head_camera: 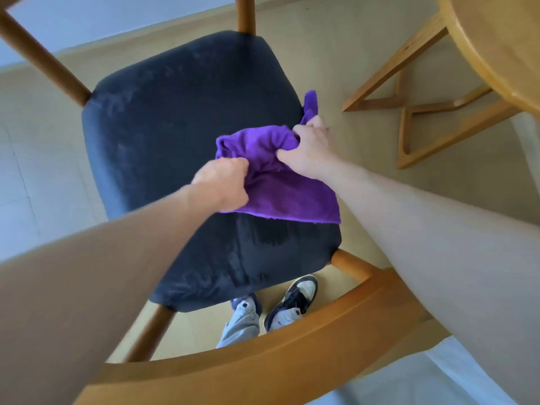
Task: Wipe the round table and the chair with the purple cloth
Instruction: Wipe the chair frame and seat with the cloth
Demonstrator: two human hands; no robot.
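I look straight down on a wooden chair with a dark blue-black cushioned seat (175, 135). Its curved wooden backrest (263, 346) runs across the bottom of the view, under my arms. The purple cloth (280, 194) is bunched over the right side of the seat. My left hand (225, 185) grips the cloth's near left edge. My right hand (312, 147) grips its far right part, and a corner of cloth sticks up beyond the fingers. The round wooden table (502, 48) shows only as a curved edge at the top right.
The table's crossed wooden legs (423, 112) stand on the beige floor to the right of the chair. My feet in dark and white shoes (292, 305) show between seat and backrest. Pale floor tiles lie to the left.
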